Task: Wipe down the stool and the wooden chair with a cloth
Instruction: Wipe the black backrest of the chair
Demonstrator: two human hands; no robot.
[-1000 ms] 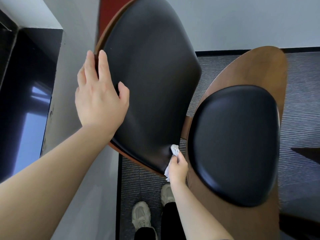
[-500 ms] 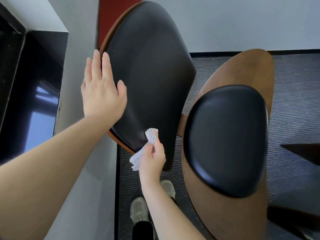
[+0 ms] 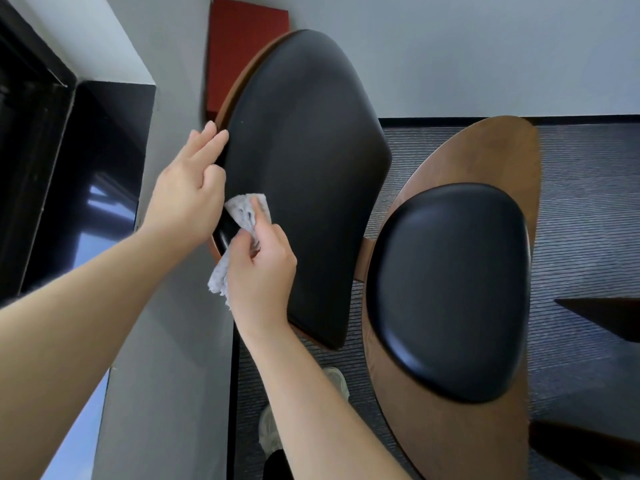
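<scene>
The wooden chair has a brown shell and two black leather pads: the backrest pad (image 3: 304,161) stands up at the centre, the seat pad (image 3: 446,289) lies lower right. My left hand (image 3: 188,192) lies with straight fingers against the left edge of the backrest. My right hand (image 3: 261,268) pinches a small white cloth (image 3: 246,211) and presses it on the lower left of the backrest pad, just beside my left hand. A tail of the cloth hangs below my right hand.
A grey wall (image 3: 162,375) and a black window frame (image 3: 79,174) close in the left side. A red panel (image 3: 242,46) stands behind the chair. Dark ribbed carpet (image 3: 585,209) covers the floor; my white shoe (image 3: 268,431) shows below.
My right hand has carried the cloth from the backrest's bottom edge up and left across the pad, ending beside my left hand. My left hand stays at the backrest's left edge.
</scene>
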